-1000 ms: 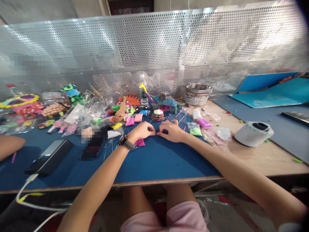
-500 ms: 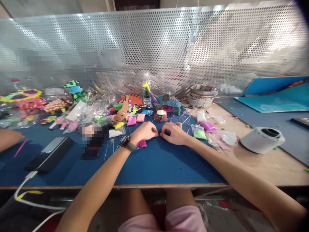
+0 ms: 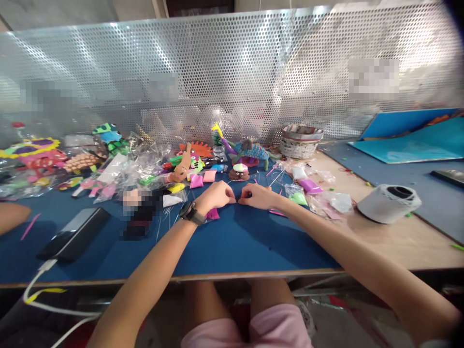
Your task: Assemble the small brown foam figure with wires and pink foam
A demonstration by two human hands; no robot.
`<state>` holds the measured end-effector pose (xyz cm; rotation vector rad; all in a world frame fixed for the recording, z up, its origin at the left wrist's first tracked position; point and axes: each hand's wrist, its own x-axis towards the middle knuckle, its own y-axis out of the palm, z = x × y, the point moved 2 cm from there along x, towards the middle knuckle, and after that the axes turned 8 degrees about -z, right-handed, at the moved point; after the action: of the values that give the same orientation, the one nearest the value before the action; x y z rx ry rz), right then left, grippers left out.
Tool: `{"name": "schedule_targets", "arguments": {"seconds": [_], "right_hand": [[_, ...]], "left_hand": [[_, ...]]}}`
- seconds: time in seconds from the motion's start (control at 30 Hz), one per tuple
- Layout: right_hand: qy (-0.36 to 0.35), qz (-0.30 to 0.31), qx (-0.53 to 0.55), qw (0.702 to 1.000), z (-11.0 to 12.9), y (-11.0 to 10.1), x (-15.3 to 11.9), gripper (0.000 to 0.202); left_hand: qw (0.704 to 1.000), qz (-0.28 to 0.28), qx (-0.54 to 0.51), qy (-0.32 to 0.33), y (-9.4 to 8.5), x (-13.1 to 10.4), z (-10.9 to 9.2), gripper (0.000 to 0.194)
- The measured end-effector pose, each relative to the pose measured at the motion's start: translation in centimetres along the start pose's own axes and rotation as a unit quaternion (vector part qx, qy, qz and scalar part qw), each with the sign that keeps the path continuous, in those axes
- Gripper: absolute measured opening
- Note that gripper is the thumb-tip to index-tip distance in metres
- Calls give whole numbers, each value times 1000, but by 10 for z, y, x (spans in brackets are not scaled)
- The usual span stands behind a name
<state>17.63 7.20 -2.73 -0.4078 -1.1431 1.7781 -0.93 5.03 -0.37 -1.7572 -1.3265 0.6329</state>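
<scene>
My left hand (image 3: 219, 195) is closed in a pinch over the blue mat, a dark watch (image 3: 192, 212) on its wrist. Facing it, my right hand (image 3: 256, 196) pinches too, with a small dark piece (image 3: 249, 195) showing inside its curled fingers. The fingertips of both hands nearly meet, and whatever the left one grips is too small to make out. Just behind them sits a brown clay figure (image 3: 239, 174) with eyes and a pink, white and green top. A magenta packet (image 3: 212, 214) lies beside my left wrist, and a bag of green clay (image 3: 297, 196) lies right of my right hand.
Clay animals and clear wrappers crowd the back left, near a water bottle (image 3: 218, 137). A paper basket (image 3: 301, 141) and a white cone-shaped roll (image 3: 389, 203) stand to the right. A power bank (image 3: 74, 234) with a white cable lies left, near another person's arm (image 3: 13, 217).
The view has shifted slightly. My right hand's fingers have curled in more, hiding more of the dark piece. A pink stick now shows beside my right wrist.
</scene>
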Motion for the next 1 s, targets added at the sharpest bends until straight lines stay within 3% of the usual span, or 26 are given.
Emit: {"name": "schedule_targets", "arguments": {"seconds": [0.2,0.4,0.5,0.6,0.77,0.9,1.0], "right_hand": [[-7,11,25,1000,-4,0,2,15],[-17,7,20,1000,0,0,-2,16],[-53,-27,12,998,3,-1,-10,17],[-110,-71,4,991,4,-4,-17,16],[-182,-107,17,977,4,-10,-17,21],[-173,-187,3,967,9,-21,-17,23],[-135,-232,30,963,14,-26,-20,26]], "left_hand": [[999,32,-3,-44,-3,12,6,17],[996,58,-11,-64,0,26,21,41],[990,89,-110,-11,1,21,28,43],[983,100,-141,64,-5,11,25,41],[980,26,-158,118,-21,1,9,36],[974,-63,-173,130,-29,1,0,34],[970,-98,-182,125,-30,0,-4,35]]}}
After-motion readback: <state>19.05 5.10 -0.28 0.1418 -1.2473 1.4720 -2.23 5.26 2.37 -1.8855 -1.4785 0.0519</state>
